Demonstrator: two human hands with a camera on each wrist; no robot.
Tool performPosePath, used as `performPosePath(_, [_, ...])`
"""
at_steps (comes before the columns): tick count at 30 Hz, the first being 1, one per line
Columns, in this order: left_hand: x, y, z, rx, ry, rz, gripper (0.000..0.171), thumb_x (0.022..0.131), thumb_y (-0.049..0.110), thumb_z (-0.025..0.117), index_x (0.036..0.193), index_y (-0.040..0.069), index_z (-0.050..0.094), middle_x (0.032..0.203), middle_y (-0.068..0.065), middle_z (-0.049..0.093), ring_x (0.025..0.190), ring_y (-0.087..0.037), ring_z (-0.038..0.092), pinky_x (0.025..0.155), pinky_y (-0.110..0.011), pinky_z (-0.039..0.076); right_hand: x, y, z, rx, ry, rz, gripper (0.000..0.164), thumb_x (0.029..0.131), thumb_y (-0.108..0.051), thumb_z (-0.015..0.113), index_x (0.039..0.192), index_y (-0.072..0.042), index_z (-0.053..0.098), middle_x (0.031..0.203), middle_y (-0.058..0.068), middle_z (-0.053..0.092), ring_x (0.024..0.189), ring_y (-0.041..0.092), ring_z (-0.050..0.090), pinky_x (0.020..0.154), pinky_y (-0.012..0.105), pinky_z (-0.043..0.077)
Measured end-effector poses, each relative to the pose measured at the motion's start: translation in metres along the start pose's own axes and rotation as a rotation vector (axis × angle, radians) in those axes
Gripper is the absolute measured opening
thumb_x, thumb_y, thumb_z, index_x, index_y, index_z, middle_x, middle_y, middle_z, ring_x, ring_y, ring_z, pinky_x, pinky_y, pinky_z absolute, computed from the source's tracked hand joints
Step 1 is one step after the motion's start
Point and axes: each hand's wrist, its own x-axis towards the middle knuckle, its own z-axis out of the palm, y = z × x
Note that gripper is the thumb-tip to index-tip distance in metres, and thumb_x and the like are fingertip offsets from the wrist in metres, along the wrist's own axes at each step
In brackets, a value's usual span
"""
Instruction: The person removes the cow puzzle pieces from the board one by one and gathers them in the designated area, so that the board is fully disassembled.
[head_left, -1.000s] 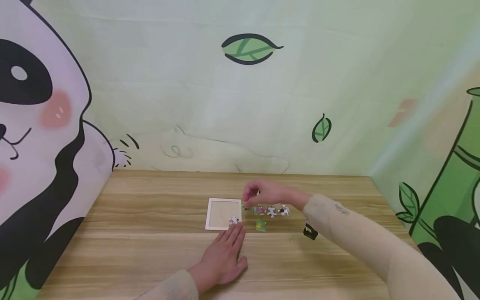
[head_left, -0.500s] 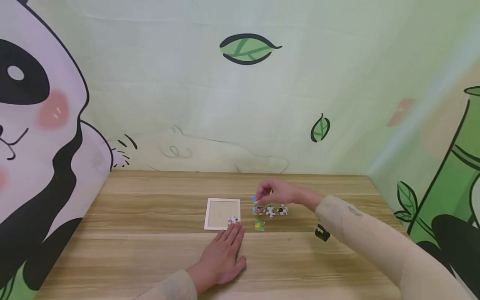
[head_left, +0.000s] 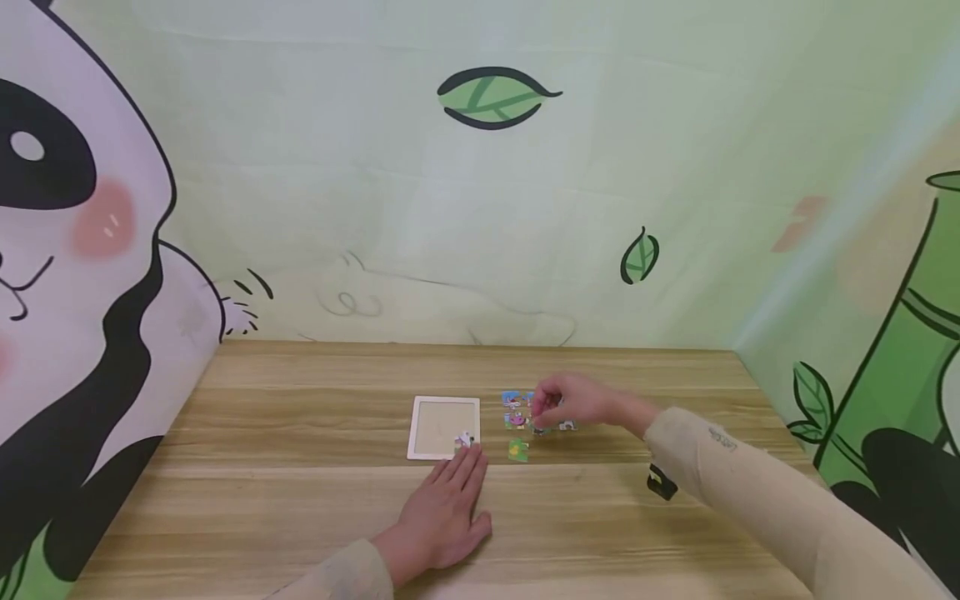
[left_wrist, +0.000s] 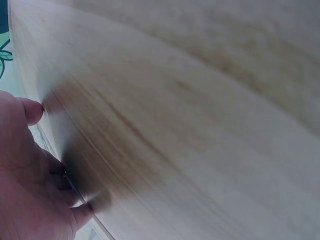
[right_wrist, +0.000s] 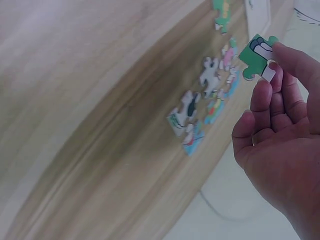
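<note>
My right hand [head_left: 573,400] pinches a green jigsaw piece [right_wrist: 256,57] with a white and dark drawing between thumb and fingers, just above the loose pieces. With fingers straight, my left hand [head_left: 442,508] lies on the table, its fingertips at the lower right corner of a white-rimmed puzzle tray [head_left: 412,429]. One jigsaw piece [head_left: 465,438] sits in that corner, partly covered by the fingertips. Right of the tray lie a pink-patterned piece [head_left: 516,420], a blue piece [head_left: 511,398] and a green-and-yellow piece [head_left: 518,450]. In the right wrist view, a white piece [right_wrist: 210,75] lies among several others.
The wooden table [head_left: 300,517] ends at a printed backdrop [head_left: 375,167] with leaves and a panda. A black object [head_left: 662,482] shows beneath the right sleeve [head_left: 720,458], above the table.
My right hand has moved right, from the tray's right edge to above the loose pieces, still pinching the green piece. My left hand has stayed in place on the tray's corner.
</note>
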Motion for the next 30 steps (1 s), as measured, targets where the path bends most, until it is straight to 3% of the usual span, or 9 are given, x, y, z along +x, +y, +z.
performPosePath(15, [0.000,-0.001,-0.002,0.006,0.023,0.022,0.072,0.106,0.038,0.046,0.162,-0.006,0.038,0.171,-0.022,0.033,0.159,-0.036,0.033,0.127,-0.051,0.033,-0.008,0.019,0.016,0.028,-0.038,0.037,0.010,0.093,-0.006,0.079,0.099,-0.003,0.071,0.090,-0.001,0.069,0.081,0.011,0.060,0.074,0.023,0.052])
performPosePath(30, [-0.001,0.001,-0.004,0.007,0.003,0.010,0.072,0.106,0.038,0.046,0.163,-0.005,0.037,0.172,-0.021,0.032,0.159,-0.035,0.032,0.128,-0.050,0.032,-0.004,0.030,0.030,-0.125,0.007,-0.022,0.010,0.095,-0.010,0.080,0.095,-0.010,0.071,0.086,-0.006,0.066,0.076,0.006,0.057,0.069,0.022,0.052])
